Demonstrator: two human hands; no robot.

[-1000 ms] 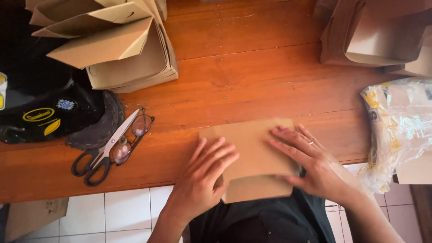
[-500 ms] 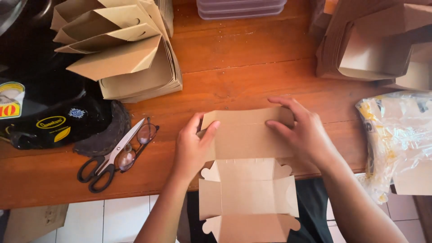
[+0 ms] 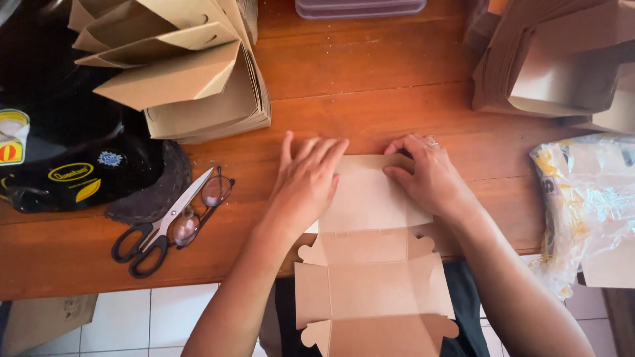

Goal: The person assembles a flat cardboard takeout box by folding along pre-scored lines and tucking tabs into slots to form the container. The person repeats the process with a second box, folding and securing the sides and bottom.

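Cardboard box blank, unfolded and flat, lies at the near edge of the wooden table, its lower panels hanging over toward my lap. My left hand presses flat with fingers spread on its top left corner; my right hand rests with curled fingers on the top right panel. Scissors and glasses lie to the left, near 1 stack of folded boxes.

We are seeing matt brown cardboard in the flat box blank, glossy varnished wood in the table, shiny metal scissors with black plastic handles, and crinkly clear plastic bag.
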